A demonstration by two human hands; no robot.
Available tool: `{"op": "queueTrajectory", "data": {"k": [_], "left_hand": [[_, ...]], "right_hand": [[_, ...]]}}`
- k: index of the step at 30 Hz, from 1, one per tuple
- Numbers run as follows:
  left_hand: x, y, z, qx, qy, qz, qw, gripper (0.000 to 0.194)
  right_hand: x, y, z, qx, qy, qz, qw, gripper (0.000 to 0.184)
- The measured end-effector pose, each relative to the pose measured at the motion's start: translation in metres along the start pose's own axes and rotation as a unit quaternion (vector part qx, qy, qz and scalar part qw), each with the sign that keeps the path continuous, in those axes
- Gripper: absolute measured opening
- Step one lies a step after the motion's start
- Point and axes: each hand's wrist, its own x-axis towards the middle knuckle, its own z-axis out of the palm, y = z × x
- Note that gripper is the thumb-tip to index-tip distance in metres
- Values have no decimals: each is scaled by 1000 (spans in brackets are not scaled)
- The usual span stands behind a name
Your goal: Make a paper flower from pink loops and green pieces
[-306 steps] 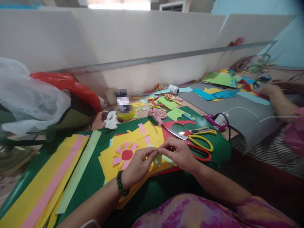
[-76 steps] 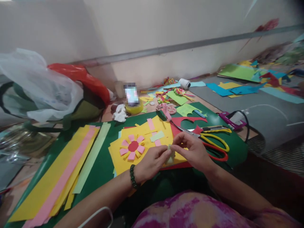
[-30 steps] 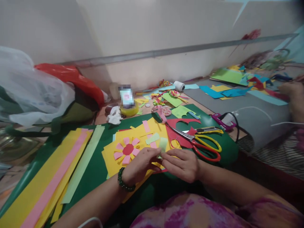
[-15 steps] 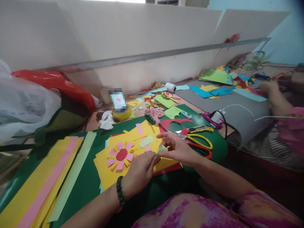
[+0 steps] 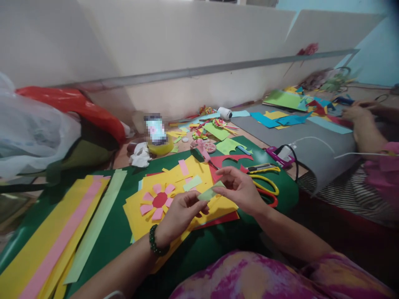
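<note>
Over the middle of the green mat (image 5: 115, 224), a person's left hand (image 5: 183, 211) and right hand (image 5: 238, 189) hold a small pale green paper (image 5: 209, 192) between them. The left hand, a dark beaded bracelet (image 5: 155, 241) at its wrist, pinches the paper's left end narrowly between thumb and fingers. The right hand grips the other end, its thumb on top and its fingers curled.

Just below the paper lies a stack of yellow sheets (image 5: 202, 169), bearing a paper flower (image 5: 160, 200) with a red centre and pink and yellow petals. A second pale green slip (image 5: 193, 183) rests on the stack near the held paper, with a pink strip (image 5: 183, 167) farther back.

Toward the mat's right edge, partly hidden by the right hand, are scissors (image 5: 266, 184) with one yellow loop and one red; a utility knife (image 5: 262, 168) lies just beyond them. Along the left edge run long yellow strips (image 5: 31, 245), a long pink strip (image 5: 68, 232) and a long pale green strip (image 5: 98, 220). Near the far left corner sits a crumpled white tissue (image 5: 140, 155).
</note>
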Motion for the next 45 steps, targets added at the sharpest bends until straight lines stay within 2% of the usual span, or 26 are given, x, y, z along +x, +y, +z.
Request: {"op": "queueTrajectory", "data": {"k": [3,8,14,19,23,25,27,29,30,31,32,34,36,37,41,43,45], "left_hand": [[1,2,0,-37,17,-16,999,32],[1,1,1,-42,32,-7,999,32],[1,-1,1,-63,31,2,998,42],[1,-1,0,-10,31,22,999,39],[-2,-1,-3,64,49,66,995,31],[-2,0,-4,94,61,82,990,28],[-2,0,-5,103,72,89,988,27],[-1,1,-7,81,77,84,990,27],[0,1,-8,59,77,77,992,29],[2,1,-10,33,76,68,994,31],[3,2,-11,8,76,58,995,33],[7,2,-15,-37,77,38,996,38],[10,2,-18,-69,77,21,994,41],[11,2,-19,-79,79,15,994,42],[13,2,-21,-110,89,-3,990,44],[14,2,-22,-135,100,-9,986,44],[14,2,-22,-173,109,-16,979,43]], "right_hand": [[-1,2,1,4,16,-10,1000,41],[-4,5,4,-2,30,-18,999,41],[-5,9,6,5,31,-29,999,38],[-8,9,10,0,16,-32,999,36],[-6,7,5,31,1,-2,1000,39],[-2,7,-5,46,2,8,999,40],[1,7,-23,25,40,-5,999,40],[1,9,-47,-63,90,-26,994,36],[-1,11,-60,-138,106,-33,984,32],[-3,13,-74,-235,83,-24,968,27],[-6,16,-86,-337,43,-8,941,24],[-13,23,-103,-496,-29,17,868,28],[-18,31,-111,-569,-66,26,820,41],[-19,35,-112,-581,-75,27,810,49],[-12,38,-111,-573,-85,44,814,66],[-11,33,-116,-544,-68,38,836,63],[-16,27,-125,-493,-42,20,869,54]]}}
